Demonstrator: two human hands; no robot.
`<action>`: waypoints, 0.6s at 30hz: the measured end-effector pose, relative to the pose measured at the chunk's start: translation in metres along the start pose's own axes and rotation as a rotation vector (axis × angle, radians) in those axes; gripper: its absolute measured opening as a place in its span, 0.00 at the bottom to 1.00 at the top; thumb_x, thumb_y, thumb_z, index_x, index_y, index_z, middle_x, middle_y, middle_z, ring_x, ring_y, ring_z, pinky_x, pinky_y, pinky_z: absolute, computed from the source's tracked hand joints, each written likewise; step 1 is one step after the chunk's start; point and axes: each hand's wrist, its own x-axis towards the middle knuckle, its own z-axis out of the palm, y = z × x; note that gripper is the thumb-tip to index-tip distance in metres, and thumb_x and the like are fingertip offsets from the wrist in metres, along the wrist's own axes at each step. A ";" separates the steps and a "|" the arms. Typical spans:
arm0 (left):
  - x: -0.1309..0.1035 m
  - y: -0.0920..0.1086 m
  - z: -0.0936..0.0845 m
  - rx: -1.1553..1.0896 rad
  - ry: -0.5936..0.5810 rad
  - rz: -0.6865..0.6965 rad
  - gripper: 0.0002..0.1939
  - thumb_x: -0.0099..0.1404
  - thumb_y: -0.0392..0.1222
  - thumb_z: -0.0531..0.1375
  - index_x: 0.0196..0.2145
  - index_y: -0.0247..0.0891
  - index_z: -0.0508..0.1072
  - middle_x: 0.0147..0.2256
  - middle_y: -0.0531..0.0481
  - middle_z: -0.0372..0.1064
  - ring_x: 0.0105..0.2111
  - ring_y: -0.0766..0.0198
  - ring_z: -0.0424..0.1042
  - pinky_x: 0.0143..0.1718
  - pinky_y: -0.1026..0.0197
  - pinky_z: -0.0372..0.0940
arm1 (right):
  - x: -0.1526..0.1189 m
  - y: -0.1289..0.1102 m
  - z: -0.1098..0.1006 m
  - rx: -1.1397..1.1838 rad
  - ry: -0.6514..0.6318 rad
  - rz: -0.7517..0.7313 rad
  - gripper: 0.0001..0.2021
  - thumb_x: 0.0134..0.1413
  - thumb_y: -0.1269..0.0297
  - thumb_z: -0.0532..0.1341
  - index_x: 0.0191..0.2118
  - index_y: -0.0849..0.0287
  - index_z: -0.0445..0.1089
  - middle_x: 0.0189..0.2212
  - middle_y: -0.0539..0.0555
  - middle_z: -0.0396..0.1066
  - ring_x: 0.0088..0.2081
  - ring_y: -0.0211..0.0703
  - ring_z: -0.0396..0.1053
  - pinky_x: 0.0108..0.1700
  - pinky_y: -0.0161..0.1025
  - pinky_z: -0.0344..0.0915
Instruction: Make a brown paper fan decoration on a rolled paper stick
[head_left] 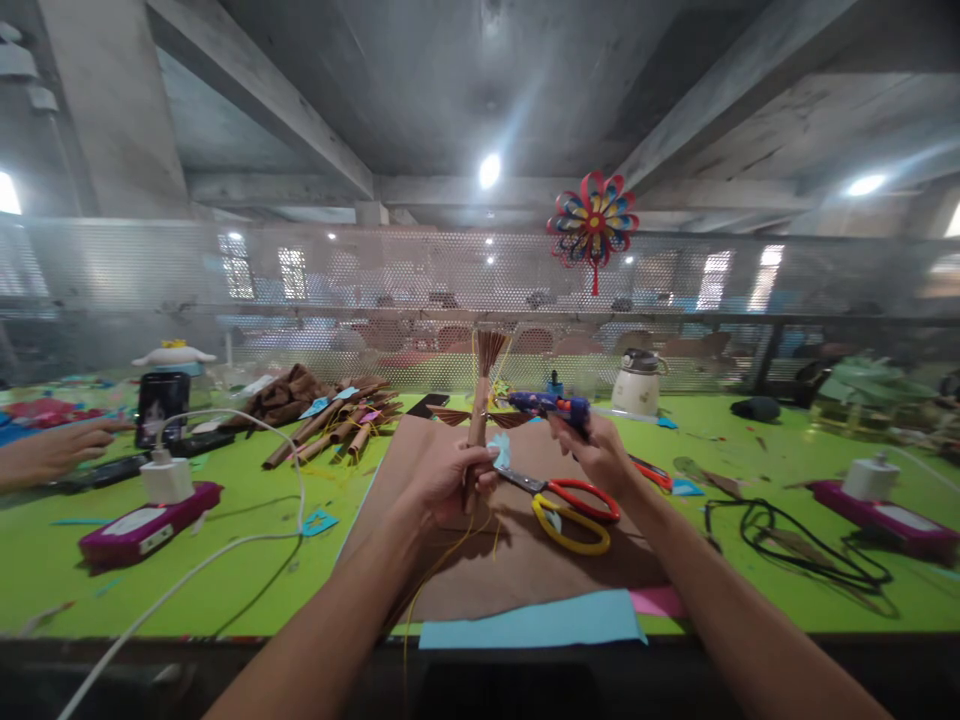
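Observation:
My left hand (459, 474) is closed around a rolled brown paper tube (478, 420), held upright, its top fanned out in pleats with yellow string beside it. In my right hand (592, 448) is a blue glue gun (551, 405), its nozzle pointing left toward the tube. A small light-blue paper piece (501, 450) shows just right of my left fingers. Below the hands, scissors (574, 510) with red and yellow handles lie on brown paper (480, 570). Yellow string hangs down from the tube.
Rolled brown tubes (360, 430) are piled at the left behind. Purple power strips (146, 525) with white plugs stand on both sides. A black cable (802, 550) lies right, a white jug (636, 385) behind. Another person's hand (67, 450) is at far left. A light-blue strip (525, 625) lies in front.

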 end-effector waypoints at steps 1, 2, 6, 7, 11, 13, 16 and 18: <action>0.000 0.000 0.000 0.008 0.004 0.002 0.15 0.51 0.38 0.67 0.25 0.36 0.62 0.18 0.58 0.56 0.17 0.76 0.57 0.17 0.73 0.48 | 0.001 0.002 -0.002 -0.022 0.042 0.002 0.17 0.55 0.50 0.57 0.26 0.60 0.67 0.20 0.51 0.64 0.24 0.39 0.59 0.28 0.37 0.58; -0.001 0.000 0.001 0.014 0.010 0.005 0.15 0.51 0.38 0.67 0.25 0.36 0.62 0.18 0.58 0.56 0.17 0.76 0.57 0.16 0.72 0.47 | 0.002 0.004 -0.003 -0.049 0.090 0.010 0.17 0.55 0.50 0.57 0.27 0.60 0.68 0.20 0.52 0.64 0.24 0.40 0.60 0.29 0.38 0.58; -0.003 0.001 0.003 0.024 0.030 0.048 0.15 0.51 0.39 0.68 0.26 0.36 0.62 0.19 0.57 0.57 0.17 0.75 0.57 0.16 0.71 0.45 | 0.008 0.028 -0.009 -0.259 0.209 0.065 0.16 0.55 0.53 0.56 0.33 0.61 0.70 0.27 0.58 0.70 0.31 0.48 0.65 0.35 0.41 0.60; -0.004 0.001 0.003 0.022 0.023 0.062 0.15 0.51 0.38 0.68 0.26 0.36 0.62 0.19 0.57 0.57 0.17 0.75 0.57 0.16 0.71 0.45 | 0.008 0.037 -0.011 -0.345 0.191 0.084 0.15 0.56 0.54 0.55 0.34 0.61 0.71 0.30 0.59 0.71 0.32 0.49 0.66 0.36 0.41 0.60; -0.005 0.006 0.000 -0.005 -0.050 0.124 0.14 0.51 0.36 0.67 0.28 0.34 0.64 0.18 0.60 0.54 0.16 0.76 0.55 0.18 0.71 0.47 | 0.007 0.065 -0.013 -0.628 0.050 0.245 0.14 0.54 0.59 0.56 0.37 0.64 0.72 0.35 0.63 0.72 0.35 0.48 0.66 0.37 0.40 0.59; -0.004 0.011 -0.003 -0.016 -0.048 0.178 0.13 0.50 0.35 0.67 0.27 0.35 0.63 0.17 0.61 0.52 0.16 0.76 0.54 0.19 0.71 0.49 | 0.005 0.069 -0.011 -0.704 -0.017 0.321 0.12 0.51 0.60 0.57 0.33 0.65 0.73 0.32 0.63 0.72 0.32 0.46 0.66 0.33 0.38 0.57; -0.001 0.017 -0.010 -0.035 0.017 0.260 0.16 0.50 0.35 0.66 0.22 0.36 0.59 0.16 0.60 0.52 0.16 0.75 0.55 0.19 0.70 0.51 | 0.004 0.065 -0.001 -0.699 -0.153 0.323 0.09 0.45 0.63 0.59 0.25 0.64 0.73 0.24 0.59 0.71 0.27 0.43 0.63 0.29 0.38 0.53; 0.002 0.018 -0.013 -0.054 0.060 0.278 0.17 0.50 0.35 0.66 0.21 0.37 0.57 0.16 0.60 0.53 0.17 0.74 0.57 0.19 0.70 0.52 | 0.007 0.060 0.007 -0.621 -0.225 0.273 0.08 0.42 0.65 0.60 0.22 0.64 0.72 0.20 0.56 0.69 0.27 0.42 0.63 0.29 0.37 0.53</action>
